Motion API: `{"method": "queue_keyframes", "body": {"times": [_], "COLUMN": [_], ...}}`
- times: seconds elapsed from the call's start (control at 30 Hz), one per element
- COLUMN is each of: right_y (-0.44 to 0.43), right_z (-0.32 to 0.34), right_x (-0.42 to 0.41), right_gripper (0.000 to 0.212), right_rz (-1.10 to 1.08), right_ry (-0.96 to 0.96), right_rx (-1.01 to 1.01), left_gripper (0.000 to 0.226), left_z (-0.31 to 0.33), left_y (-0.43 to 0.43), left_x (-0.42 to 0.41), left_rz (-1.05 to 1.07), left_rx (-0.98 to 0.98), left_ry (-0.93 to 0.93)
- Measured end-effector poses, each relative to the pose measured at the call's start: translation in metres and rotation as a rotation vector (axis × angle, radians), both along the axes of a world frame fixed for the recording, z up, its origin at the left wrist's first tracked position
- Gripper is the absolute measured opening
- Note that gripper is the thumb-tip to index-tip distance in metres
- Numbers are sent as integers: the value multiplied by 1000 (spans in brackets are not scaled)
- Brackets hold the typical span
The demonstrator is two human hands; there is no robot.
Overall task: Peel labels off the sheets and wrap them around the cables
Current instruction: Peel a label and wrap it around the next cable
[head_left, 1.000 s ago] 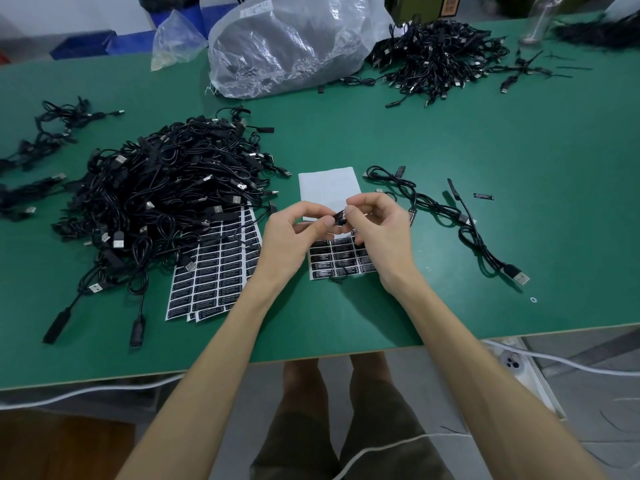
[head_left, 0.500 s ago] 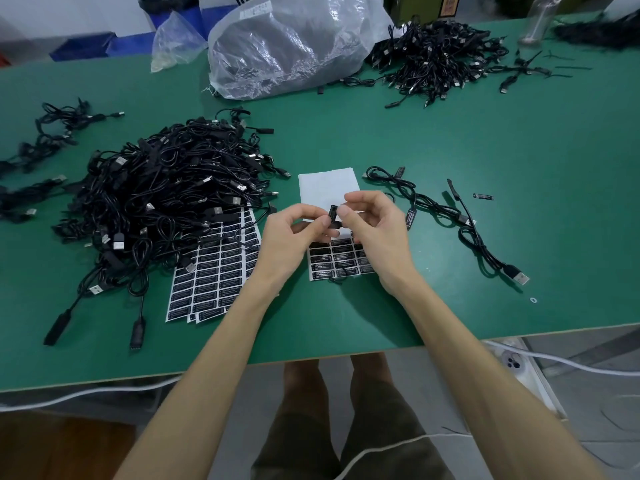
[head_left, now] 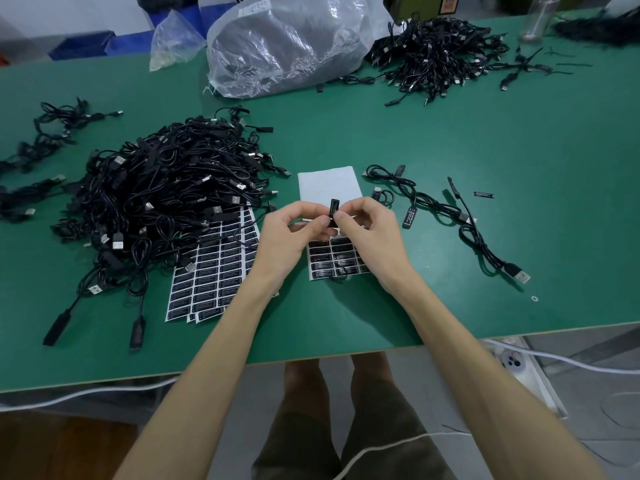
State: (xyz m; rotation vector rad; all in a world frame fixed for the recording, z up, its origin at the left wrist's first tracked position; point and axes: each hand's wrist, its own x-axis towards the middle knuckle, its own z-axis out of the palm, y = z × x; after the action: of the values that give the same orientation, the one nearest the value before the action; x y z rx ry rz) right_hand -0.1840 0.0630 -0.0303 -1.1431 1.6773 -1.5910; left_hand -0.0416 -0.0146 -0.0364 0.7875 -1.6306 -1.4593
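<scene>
Both hands meet above a partly used label sheet (head_left: pixel 334 259) on the green table (head_left: pixel 450 133). My left hand (head_left: pixel 287 237) and my right hand (head_left: pixel 367 233) pinch a small black cable piece (head_left: pixel 333 208) with a label on it, which stands upright between the fingertips. A thin loop of its cable (head_left: pixel 337 279) hangs below onto the sheet. Full label sheets (head_left: pixel 211 271) lie to the left, half under a big heap of black USB cables (head_left: pixel 162 202). Labelled cables (head_left: pixel 446 216) lie to the right.
A white backing sheet (head_left: pixel 327 183) lies behind the hands. A clear plastic bag (head_left: pixel 291 43) and a second cable heap (head_left: pixel 436 53) sit at the back. Loose cables (head_left: pixel 45 133) lie far left. One loose label (head_left: pixel 483 194) lies at the right. The table's front edge runs below my forearms.
The black piece has turned from lying between the fingertips to standing upright, and both hands have shifted slightly away from me.
</scene>
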Motion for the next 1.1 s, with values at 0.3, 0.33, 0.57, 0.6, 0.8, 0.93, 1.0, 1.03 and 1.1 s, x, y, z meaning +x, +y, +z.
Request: {"method": "queue_keyframes", "body": {"times": [0.3, 0.33, 0.57, 0.6, 0.8, 0.93, 1.0, 1.03, 1.1], "right_y": [0, 0, 1, 1, 1, 0, -1, -1, -2], "right_z": [-1, -1, -1, -2, -2, -3, -3, -4, -4], "right_x": [0, -1, 0, 0, 0, 0, 0, 1, 1], "right_gripper": [8, 7, 7, 6, 13, 18, 18, 18, 19], "right_rz": [-82, -89, -74, -66, -5, 20, 34, 40, 50], "right_ry": [-88, -112, -117, -112, -71, -47, -48, -49, -43], "right_rx": [-54, -61, -70, -68, -84, -65, -61, -61, -64], "left_gripper": [23, 26, 25, 24, 23, 21, 19, 19, 19], "left_z": [-1, -1, -3, -3, -1, 0, 1, 1, 1], "left_y": [1, 0, -5, -5, -3, -2, -1, -1, -1], "left_x": [-1, 0, 1, 1, 3, 4, 3, 3, 3], "left_rz": [-24, -12, 21, 23, 31, 32, 25, 21, 13], "left_rx": [-18, -14, -7, -7, -9, 8, 16, 18, 22], "left_ry": [47, 53, 59, 62, 94, 115, 118, 116, 111]}}
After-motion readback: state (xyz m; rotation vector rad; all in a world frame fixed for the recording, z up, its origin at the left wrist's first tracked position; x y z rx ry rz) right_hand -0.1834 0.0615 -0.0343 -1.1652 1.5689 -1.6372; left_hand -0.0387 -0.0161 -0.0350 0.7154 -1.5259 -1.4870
